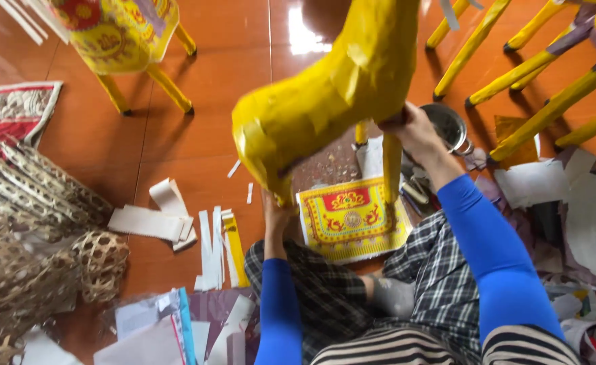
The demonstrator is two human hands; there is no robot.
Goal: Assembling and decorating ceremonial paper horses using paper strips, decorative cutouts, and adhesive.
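At the far left, a heap of woven bamboo lattice frames [28, 230] lies on the glossy red-brown tiled floor [176, 149], with a patterned red and white paper sheet [14, 108] above it. Near the top left stands a yellow paper-covered figure with a red and yellow printed cloth on its body [119, 34], resting on thin yellow legs. Below it, cut white paper strips [207, 250] and a folded white paper piece [146, 223] are scattered on the floor, just beside a yellow strip.

In the middle, a large yellow paper-covered animal figure [332, 88] is held tilted above the floor. The left hand [276, 209], on a blue-sleeved arm, reaches up under the figure's lower end; its fingers are hidden behind the figure, so I cannot tell how tightly they close, though the hand touches the underside. Just right of it, a yellow and red printed rectangular paper sheet [352, 220] lies flat on the floor near the person's checked trousers.

The right hand [413, 128] is clenched around the top of one of the figure's yellow legs, where the leg meets the body. Just beyond that hand sits a small metal pot [447, 125]. Farther right, slanted yellow legs of other paper figures [534, 74] cross the floor, above a litter of white and grey paper scraps [568, 203].
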